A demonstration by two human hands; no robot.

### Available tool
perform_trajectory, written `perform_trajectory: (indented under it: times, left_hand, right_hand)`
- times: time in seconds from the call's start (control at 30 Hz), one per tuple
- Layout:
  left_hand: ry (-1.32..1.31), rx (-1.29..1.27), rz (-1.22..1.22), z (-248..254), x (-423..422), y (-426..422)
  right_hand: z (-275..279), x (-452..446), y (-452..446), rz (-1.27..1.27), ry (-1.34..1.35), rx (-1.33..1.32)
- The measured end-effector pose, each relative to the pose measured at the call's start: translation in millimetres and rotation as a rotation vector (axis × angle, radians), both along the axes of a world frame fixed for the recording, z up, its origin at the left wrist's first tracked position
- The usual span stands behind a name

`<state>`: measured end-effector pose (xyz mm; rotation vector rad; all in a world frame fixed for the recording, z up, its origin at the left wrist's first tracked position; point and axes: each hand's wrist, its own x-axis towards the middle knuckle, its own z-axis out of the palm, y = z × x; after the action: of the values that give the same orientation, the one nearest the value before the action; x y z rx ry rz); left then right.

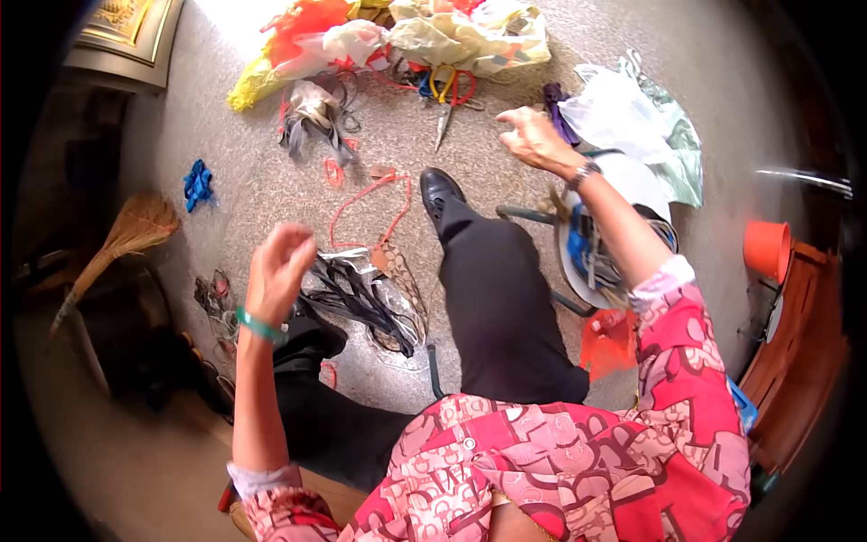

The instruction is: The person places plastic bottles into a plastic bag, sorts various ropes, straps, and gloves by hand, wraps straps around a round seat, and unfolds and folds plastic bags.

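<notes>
My left hand (282,269), with a green bangle at the wrist, hovers over my lap side with its fingers curled in. Whether anything is between them I cannot make out. Nearest to it is a bundle of black straps (361,303) on clear plastic on the floor. My right hand (537,138) reaches forward, fingers apart and holding nothing visible. Scissors (442,113) with yellow and red handles lie to its left, blades toward me. Close behind its fingers are a dark purple cloth (560,116) and a white plastic bag (619,110).
A heap of plastic bags (452,36) lies ahead. Grey strips (316,117), a red cord (348,210) and a blue bundle (198,184) are on the floor. A straw broom (131,235) stands left. A filled container (591,248) sits under my right forearm; an orange bucket (767,250) is farther right.
</notes>
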<state>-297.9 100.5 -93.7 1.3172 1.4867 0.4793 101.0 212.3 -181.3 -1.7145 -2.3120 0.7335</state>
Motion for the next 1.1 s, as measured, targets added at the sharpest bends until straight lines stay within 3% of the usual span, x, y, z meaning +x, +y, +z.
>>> perform_trajectory:
  times: [0.07,0.2,0.23,0.27,0.3,0.43,0.47,0.5,0.63,0.67,0.73,0.77,0.8,0.93,1.07,1.1]
  left_hand:
    - [-0.026,-0.096,0.081,10,-17,-50]
    - [0.197,-0.126,-0.010,14,-56,-59]
    - [0.203,-0.068,0.011,18,-57,-55]
    - [0.139,-0.018,0.030,39,-60,-76]
    - [0.180,-0.001,0.025,38,-61,-74]
    - [0.287,0.012,-0.125,36,-75,-73]
    - [0.266,-0.013,-0.145,34,-75,-73]
    - [0.207,0.048,-0.171,40,-83,-95]
    - [0.199,0.007,-0.230,32,-75,-85]
    - [0.208,-0.106,-0.264,30,-77,-86]
    - [0.173,-0.144,-0.291,40,-86,-91]
    - [0.178,-0.158,-0.284,38,-85,-91]
    - [0.199,-0.164,-0.289,38,-86,-90]
    - [0.203,-0.137,-0.232,45,-90,-82]
    - [0.181,-0.080,-0.238,54,-92,-91]
    - [0.196,-0.063,-0.241,56,-91,-93]
  right_hand:
    - [-3,-22,3,-0.024,-0.035,-0.318]
    - [-88,-69,50,0.071,-0.085,-0.356]
    - [-104,-78,66,0.140,-0.093,-0.297]
    - [-68,-76,63,0.191,-0.162,-0.217]
    - [-89,-87,81,0.248,-0.222,-0.222]
    - [-75,-168,114,0.329,-0.292,-0.216]
    - [-79,-187,119,0.274,-0.260,-0.224]
    - [-47,-202,106,0.203,-0.290,-0.205]
    - [-92,-271,113,0.074,-0.214,-0.145]
    - [-102,-285,112,0.041,-0.259,-0.132]
    - [-92,-291,100,0.041,-0.394,-0.199]
    - [-112,-290,98,0.038,-0.451,-0.124]
    - [-119,-287,91,0.054,-0.429,-0.008]
    - [-127,-255,47,0.250,-0.437,0.037]
    - [-82,-222,3,0.506,-0.513,-0.300]
    - [-81,-218,6,0.524,-0.532,-0.541]
